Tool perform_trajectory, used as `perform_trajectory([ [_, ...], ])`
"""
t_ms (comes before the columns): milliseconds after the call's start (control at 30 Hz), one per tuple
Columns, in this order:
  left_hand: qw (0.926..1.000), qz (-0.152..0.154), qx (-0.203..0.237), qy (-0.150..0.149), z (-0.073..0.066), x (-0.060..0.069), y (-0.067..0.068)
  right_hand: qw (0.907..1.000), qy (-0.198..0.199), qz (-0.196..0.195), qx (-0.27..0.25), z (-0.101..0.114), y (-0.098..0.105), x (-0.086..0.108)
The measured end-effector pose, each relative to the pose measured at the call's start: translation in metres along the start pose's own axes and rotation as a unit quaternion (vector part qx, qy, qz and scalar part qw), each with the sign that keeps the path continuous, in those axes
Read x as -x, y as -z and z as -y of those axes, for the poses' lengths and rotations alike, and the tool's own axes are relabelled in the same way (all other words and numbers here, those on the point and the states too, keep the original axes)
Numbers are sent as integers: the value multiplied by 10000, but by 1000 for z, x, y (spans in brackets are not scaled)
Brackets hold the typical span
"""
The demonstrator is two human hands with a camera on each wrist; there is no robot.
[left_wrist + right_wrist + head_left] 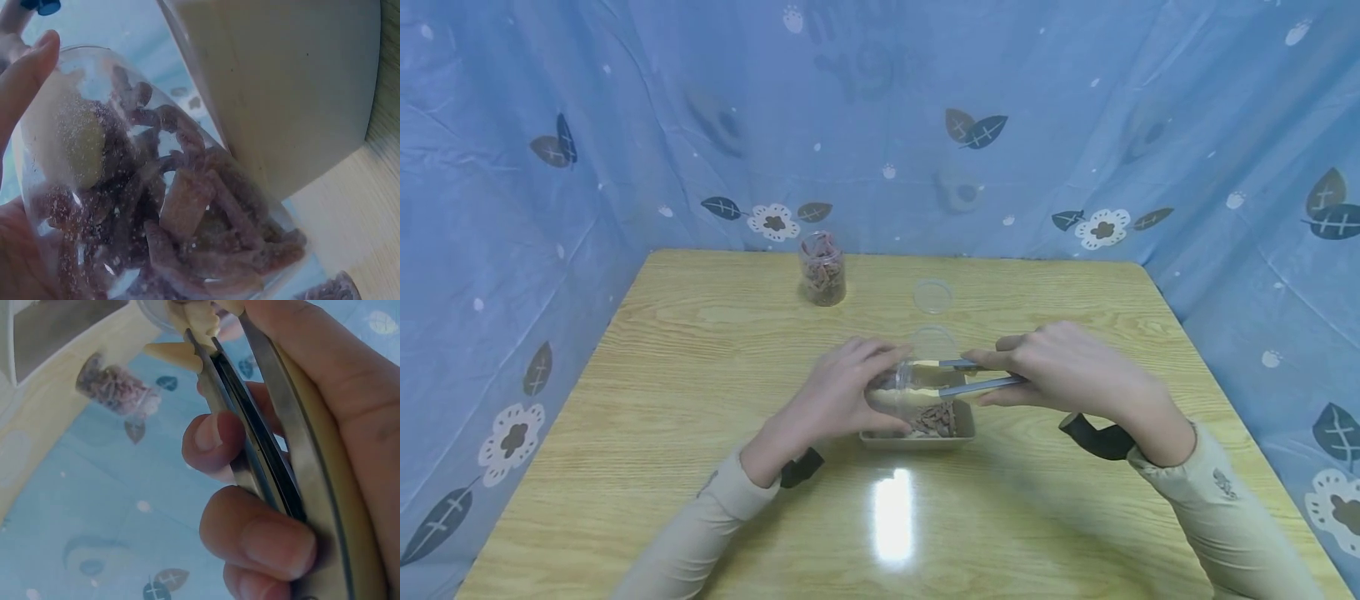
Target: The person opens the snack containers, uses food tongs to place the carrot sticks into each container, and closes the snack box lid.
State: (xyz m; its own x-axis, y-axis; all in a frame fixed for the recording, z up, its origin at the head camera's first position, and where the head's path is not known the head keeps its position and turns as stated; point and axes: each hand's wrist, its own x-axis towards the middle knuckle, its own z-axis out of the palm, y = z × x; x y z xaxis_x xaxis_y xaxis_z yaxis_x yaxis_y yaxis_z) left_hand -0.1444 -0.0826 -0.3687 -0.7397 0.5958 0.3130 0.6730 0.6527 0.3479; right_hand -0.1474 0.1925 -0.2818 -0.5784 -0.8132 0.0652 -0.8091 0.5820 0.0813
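My left hand (827, 396) holds a clear jar (187, 212) tipped on its side, its mouth toward the right. Brownish-purple dried strips fill much of the jar. Below it sits a rectangular light-coloured box (917, 444) with brown strips inside. My right hand (1075, 371) grips metal tongs (981, 386) with cream tips, thumb and fingers on either side of the arms. The tong tips reach to the jar's mouth, with the two arms apart in the head view. Whether a strip lies between the tips is unclear.
A second clear jar (823, 275) of similar strips stands upright at the back of the wooden table (715, 333). Two clear round discs, like lids, lie behind the box: a farther disc (933, 296) and a nearer disc (933, 337). A blue patterned curtain (880, 125) surrounds the table.
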Motion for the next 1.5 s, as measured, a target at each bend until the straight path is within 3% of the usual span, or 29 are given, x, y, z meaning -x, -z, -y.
perform_trajectory([
  [367,9989,-98,440,156,6,1,5,9994,-119,-284,-152,-2,5,7],
  [700,9941,18,693,836,11,4,13,9950,-291,-832,-470,-14,17,30],
  [800,9922,-2,768,978,13,4,13,9940,-454,-738,-673,-18,20,40],
  [1100,9844,-173,1088,1369,16,3,17,9956,-616,-511,-478,-23,7,53],
  [1367,9843,-173,1122,1349,17,3,16,9933,-686,-504,-778,-20,14,50],
  [1500,9871,-190,1125,1120,16,3,15,9950,-763,-447,-468,-17,17,44],
])
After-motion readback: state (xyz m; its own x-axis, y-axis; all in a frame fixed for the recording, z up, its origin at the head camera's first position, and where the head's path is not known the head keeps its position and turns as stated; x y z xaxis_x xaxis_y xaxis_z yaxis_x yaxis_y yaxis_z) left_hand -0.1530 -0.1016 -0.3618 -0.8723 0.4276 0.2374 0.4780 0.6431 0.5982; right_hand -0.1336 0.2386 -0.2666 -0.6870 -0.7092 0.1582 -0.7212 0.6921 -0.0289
